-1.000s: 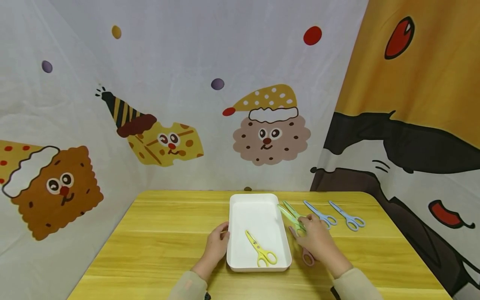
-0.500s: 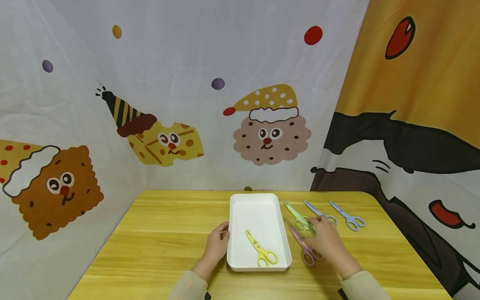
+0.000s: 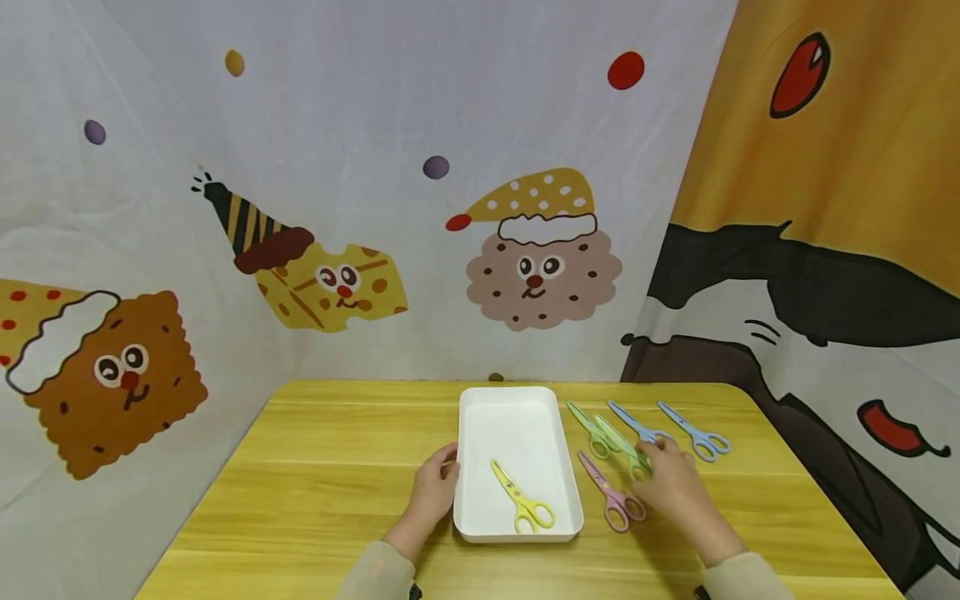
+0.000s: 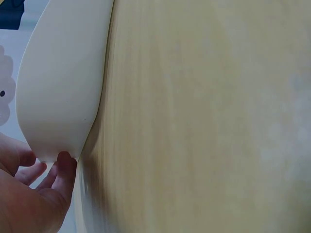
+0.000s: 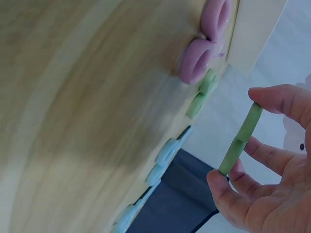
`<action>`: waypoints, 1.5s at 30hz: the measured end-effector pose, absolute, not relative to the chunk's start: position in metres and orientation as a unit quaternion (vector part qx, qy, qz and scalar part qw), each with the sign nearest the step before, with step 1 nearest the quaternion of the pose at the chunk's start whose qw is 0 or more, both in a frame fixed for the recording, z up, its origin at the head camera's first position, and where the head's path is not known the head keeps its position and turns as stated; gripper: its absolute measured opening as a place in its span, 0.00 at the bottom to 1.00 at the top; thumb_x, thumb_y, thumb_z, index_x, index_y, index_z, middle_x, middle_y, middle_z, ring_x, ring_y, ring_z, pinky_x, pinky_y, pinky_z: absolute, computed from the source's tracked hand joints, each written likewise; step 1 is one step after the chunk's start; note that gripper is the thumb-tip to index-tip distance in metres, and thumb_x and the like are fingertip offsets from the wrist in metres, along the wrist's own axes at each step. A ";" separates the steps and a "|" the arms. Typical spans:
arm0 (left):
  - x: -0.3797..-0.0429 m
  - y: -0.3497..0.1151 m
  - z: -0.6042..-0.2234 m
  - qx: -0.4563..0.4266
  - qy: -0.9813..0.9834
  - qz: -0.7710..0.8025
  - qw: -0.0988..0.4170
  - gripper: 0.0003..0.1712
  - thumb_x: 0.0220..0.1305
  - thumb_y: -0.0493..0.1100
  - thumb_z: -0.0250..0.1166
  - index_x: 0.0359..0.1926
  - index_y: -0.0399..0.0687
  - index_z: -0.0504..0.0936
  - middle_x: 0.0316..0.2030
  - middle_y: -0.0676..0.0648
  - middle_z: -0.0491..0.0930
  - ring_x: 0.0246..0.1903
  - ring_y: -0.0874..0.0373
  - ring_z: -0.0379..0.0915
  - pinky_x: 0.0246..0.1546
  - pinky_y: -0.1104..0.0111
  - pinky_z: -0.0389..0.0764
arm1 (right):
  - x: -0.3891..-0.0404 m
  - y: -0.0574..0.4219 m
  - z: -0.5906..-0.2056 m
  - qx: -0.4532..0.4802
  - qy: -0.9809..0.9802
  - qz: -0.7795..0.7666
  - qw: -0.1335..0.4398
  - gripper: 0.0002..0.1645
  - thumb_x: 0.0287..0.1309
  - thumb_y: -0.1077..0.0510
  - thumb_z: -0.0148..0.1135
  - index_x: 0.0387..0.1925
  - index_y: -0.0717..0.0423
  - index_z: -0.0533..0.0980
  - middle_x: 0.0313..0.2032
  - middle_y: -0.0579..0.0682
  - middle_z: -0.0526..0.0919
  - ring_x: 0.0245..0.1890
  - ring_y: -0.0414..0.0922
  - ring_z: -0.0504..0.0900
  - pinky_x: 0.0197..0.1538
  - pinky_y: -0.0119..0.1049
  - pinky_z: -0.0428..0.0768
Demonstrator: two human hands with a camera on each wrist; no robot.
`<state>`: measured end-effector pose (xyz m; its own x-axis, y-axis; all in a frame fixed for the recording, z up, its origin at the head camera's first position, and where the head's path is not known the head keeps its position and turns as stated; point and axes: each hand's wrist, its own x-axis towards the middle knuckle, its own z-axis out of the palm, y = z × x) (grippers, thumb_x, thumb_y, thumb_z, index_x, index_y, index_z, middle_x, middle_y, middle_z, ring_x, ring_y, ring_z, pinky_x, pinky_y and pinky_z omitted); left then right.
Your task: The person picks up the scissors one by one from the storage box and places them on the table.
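My right hand (image 3: 670, 477) pinches a pair of light green scissors (image 3: 617, 437) by the handle loops, blades pointing away. The right wrist view shows this green handle (image 5: 241, 138) between thumb and fingertips, lifted off the table. Another pair of green scissors (image 3: 583, 422) lies just left of it. Pink scissors (image 3: 604, 487) lie nearer the tray's right side. My left hand (image 3: 431, 487) touches the left wall of a white tray (image 3: 510, 417) with its fingertips; the left wrist view shows them against the tray's outer side (image 4: 63, 87). Yellow scissors (image 3: 517, 497) lie inside the tray.
Two pairs of blue scissors, one nearer (image 3: 634, 422) and one farther right (image 3: 692, 430), lie beyond my right hand. All rests on a wooden table (image 3: 330, 467). A cartoon-printed cloth (image 3: 360, 125) hangs behind the table's back edge.
My right hand has moved right, away from the tray, carrying the green scissors past the other green pair. The pink scissors are now uncovered. My left hand and the tray stay put.
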<state>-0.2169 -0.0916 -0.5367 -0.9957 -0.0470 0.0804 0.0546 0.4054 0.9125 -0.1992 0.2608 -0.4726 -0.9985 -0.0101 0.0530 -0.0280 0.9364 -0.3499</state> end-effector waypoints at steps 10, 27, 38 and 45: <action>-0.216 -0.091 -0.537 -0.003 -0.840 -0.540 0.049 0.21 0.65 0.31 0.55 0.59 0.32 0.72 0.52 0.34 0.77 0.47 0.45 0.78 0.44 0.62 0.84 | -0.194 0.279 -0.481 0.001 -0.982 0.186 0.028 0.40 0.38 0.55 0.70 0.57 0.66 0.72 0.52 0.72 0.69 0.48 0.75 0.67 0.47 0.65 0.74; -0.214 -0.091 -0.537 -0.008 -0.841 -0.538 0.053 0.21 0.64 0.30 0.55 0.59 0.31 0.72 0.51 0.33 0.77 0.47 0.44 0.78 0.44 0.62 0.84 | -0.187 0.300 -0.484 -0.007 -0.984 0.177 0.021 0.37 0.37 0.55 0.70 0.53 0.66 0.73 0.49 0.71 0.70 0.41 0.71 0.70 0.41 0.62 0.75; -0.216 -0.091 -0.536 -0.004 -0.838 -0.543 0.048 0.21 0.65 0.30 0.55 0.59 0.31 0.72 0.52 0.33 0.76 0.47 0.44 0.77 0.44 0.61 0.83 | -0.185 0.308 -0.486 -0.014 -0.985 0.171 0.005 0.35 0.39 0.54 0.70 0.52 0.66 0.74 0.48 0.71 0.70 0.41 0.70 0.71 0.42 0.61 0.73; -0.217 -0.092 -0.537 -0.004 -0.837 -0.545 0.045 0.21 0.65 0.31 0.55 0.59 0.32 0.72 0.52 0.34 0.76 0.48 0.44 0.77 0.44 0.62 0.84 | -0.184 0.315 -0.489 -0.020 -0.986 0.167 -0.009 0.33 0.40 0.54 0.70 0.50 0.65 0.75 0.47 0.70 0.71 0.40 0.69 0.72 0.42 0.63 0.73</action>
